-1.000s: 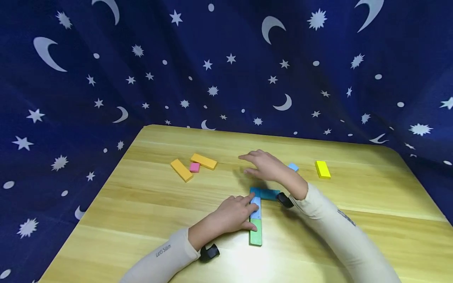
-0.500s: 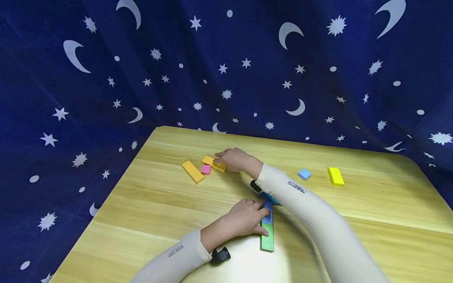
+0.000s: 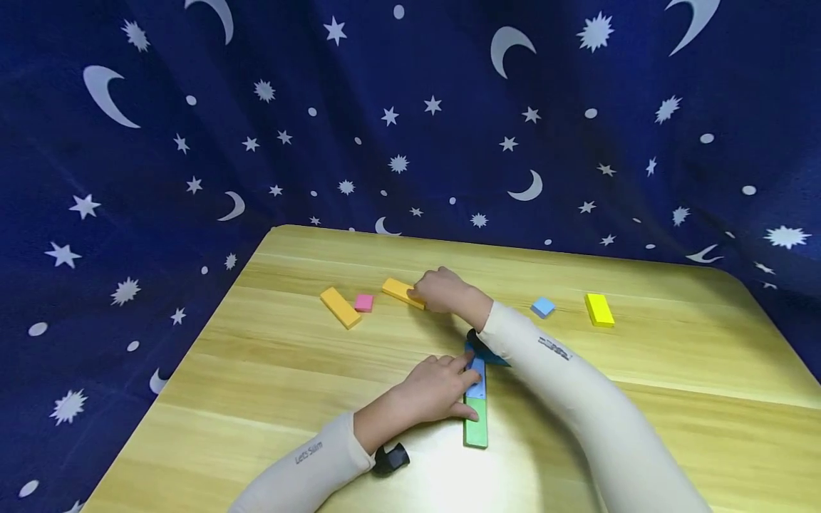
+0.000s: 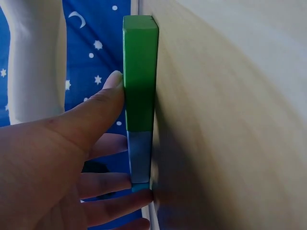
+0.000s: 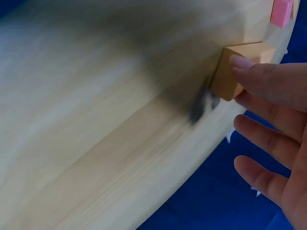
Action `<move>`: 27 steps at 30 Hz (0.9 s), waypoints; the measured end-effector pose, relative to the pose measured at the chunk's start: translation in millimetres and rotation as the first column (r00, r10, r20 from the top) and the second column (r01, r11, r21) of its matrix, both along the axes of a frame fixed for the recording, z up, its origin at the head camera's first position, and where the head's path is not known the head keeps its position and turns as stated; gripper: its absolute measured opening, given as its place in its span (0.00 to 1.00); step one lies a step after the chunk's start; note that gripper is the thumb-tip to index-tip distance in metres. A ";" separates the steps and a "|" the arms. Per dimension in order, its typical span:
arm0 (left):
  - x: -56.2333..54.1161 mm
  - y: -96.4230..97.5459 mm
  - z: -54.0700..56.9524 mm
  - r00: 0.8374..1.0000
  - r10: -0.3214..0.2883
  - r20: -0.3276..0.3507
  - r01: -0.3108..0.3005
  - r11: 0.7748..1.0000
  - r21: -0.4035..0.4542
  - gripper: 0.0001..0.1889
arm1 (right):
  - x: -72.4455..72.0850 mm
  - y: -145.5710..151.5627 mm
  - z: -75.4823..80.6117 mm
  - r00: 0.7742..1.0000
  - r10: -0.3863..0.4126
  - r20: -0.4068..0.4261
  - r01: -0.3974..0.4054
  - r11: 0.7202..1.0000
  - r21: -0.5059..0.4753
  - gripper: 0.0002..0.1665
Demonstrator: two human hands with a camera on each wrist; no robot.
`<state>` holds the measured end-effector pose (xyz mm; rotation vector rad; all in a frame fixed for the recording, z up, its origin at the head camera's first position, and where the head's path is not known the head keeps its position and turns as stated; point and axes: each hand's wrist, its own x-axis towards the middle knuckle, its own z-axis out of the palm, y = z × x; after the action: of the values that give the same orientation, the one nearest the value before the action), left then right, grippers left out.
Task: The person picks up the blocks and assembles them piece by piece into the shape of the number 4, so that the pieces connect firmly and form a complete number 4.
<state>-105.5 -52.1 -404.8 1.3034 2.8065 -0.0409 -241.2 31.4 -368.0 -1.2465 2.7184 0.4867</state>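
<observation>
My left hand (image 3: pixel 432 392) rests on a row of flat blocks, thumb on the green block (image 3: pixel 475 431) and fingertips on the light blue block (image 3: pixel 477 390). The left wrist view shows the green block (image 4: pixel 140 81) end to end with the blue one (image 4: pixel 140 158). A teal block (image 3: pixel 497 359) at the row's far end is partly hidden by the right forearm. Farther back, my right hand (image 3: pixel 445 292) pinches the near end of a long orange block (image 3: pixel 398 288) between thumb and forefinger. Its other fingers are spread in the right wrist view.
Left of the held block lie a small pink block (image 3: pixel 363 303) and a second orange block (image 3: pixel 341 308). At the right are a small blue block (image 3: pixel 542 307) and a yellow block (image 3: pixel 599 310). A starry curtain (image 3: pixel 359 128) hangs behind the wooden table (image 3: pixel 256 385).
My right hand has reached left over the table and taken hold of an orange block, which has slid right, away from the pink one. My left hand has stayed on the row.
</observation>
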 end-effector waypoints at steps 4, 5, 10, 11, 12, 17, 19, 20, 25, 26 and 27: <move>0.1 -1.0 -0.7 0.999 0.008 0.031 -0.008 1.000 0.003 0.31 | 2.2 13.5 1.1 1.000 -0.030 0.005 0.030 1.000 -0.001 0.11; -0.1 -1.3 -0.4 0.999 0.011 0.038 -0.011 1.000 0.002 0.31 | 2.7 16.7 1.2 0.999 -0.041 0.006 0.041 0.999 -0.014 0.09; -0.1 -3.2 0.7 0.999 0.014 0.048 -0.015 1.000 0.005 0.31 | 6.4 30.4 0.0 0.995 -0.099 0.002 0.099 0.993 -0.067 0.04; -0.1 -3.3 0.6 0.999 0.013 0.046 -0.013 1.000 0.009 0.32 | 7.4 32.4 -0.4 0.994 -0.114 0.002 0.113 0.991 -0.072 0.06; 0.1 -3.5 0.2 0.999 0.009 0.042 -0.010 1.000 0.013 0.32 | 8.5 34.4 -0.9 0.992 -0.125 0.001 0.125 0.989 -0.076 0.07; 0.7 -2.8 -2.4 0.999 -0.003 0.032 0.002 0.999 0.032 0.32 | 16.1 44.3 -2.9 0.988 -0.152 0.015 0.153 0.982 -0.109 0.10; 0.7 -2.4 -3.1 0.999 -0.005 0.032 0.004 0.999 0.034 0.32 | 19.5 48.9 -2.8 0.988 -0.155 0.023 0.157 0.980 -0.120 0.11; 0.6 -2.2 -3.0 0.999 -0.005 0.034 0.004 0.999 0.035 0.32 | 21.2 51.2 -2.5 0.987 -0.160 0.030 0.163 0.979 -0.124 0.12; -0.4 -1.5 -0.8 1.000 -0.005 0.031 0.004 1.000 0.030 0.31 | 28.2 62.4 -2.1 0.984 -0.176 0.029 0.178 0.973 -0.145 0.15; -0.7 -1.2 -0.4 0.999 -0.005 0.034 0.004 1.000 0.029 0.31 | 29.8 64.5 -1.8 0.983 -0.179 0.030 0.182 0.972 -0.150 0.15; -0.8 -0.9 -0.1 0.999 -0.004 0.039 0.003 1.000 0.026 0.32 | 31.4 66.6 -2.0 0.984 -0.178 0.027 0.181 0.971 -0.156 0.15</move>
<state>-106.3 -53.0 -404.9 1.3000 2.7819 0.0206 -209.8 98.0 -370.0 -1.0161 2.8708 0.2456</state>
